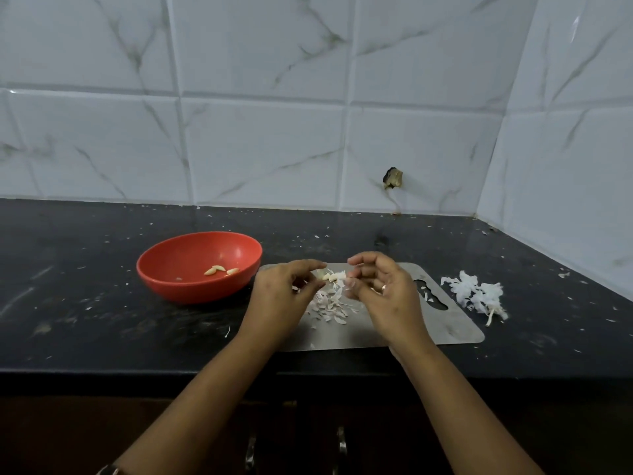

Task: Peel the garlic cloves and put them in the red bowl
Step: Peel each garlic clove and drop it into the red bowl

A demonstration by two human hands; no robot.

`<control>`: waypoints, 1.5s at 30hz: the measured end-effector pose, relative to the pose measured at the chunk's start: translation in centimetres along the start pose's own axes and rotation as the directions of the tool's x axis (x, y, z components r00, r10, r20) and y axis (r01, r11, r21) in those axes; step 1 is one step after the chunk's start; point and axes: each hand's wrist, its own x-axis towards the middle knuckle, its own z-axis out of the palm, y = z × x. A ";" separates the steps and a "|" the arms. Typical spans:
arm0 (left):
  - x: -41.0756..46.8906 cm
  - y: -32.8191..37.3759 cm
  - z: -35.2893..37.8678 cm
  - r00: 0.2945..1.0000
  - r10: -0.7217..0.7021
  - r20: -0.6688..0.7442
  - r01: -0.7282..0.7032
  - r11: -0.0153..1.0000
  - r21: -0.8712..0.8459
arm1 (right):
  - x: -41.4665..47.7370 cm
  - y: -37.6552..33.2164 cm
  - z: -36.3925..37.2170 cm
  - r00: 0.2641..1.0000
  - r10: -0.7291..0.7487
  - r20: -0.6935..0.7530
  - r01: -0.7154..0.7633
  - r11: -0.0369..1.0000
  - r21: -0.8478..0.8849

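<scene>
A red bowl [191, 279] stands on the black counter, left of my hands, with three peeled garlic cloves [219, 269] inside. My left hand [284, 296] and my right hand [380, 289] hover over a steel cutting board [455, 323]. Between them is a garlic clove [327, 275] with loose skin; my left fingertips pinch one end. My right fingers are curled and pinch the skin at the clove's other end. A heap of peeled skins [330, 306] lies on the board beneath the hands.
A pile of white papery garlic husks with a stem [476, 296] lies on the counter right of the board. Small skin flakes are scattered over the black counter [85, 303]. Tiled walls close the back and the right side. Cabinet handles [340, 447] show below the counter edge.
</scene>
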 end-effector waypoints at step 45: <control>7.0 -2.0 -10.9 0.946 -0.322 -0.045 0.325 0.931 0.167 | 6.3 2.6 1.3 0.948 0.123 0.293 0.219 0.415 -0.883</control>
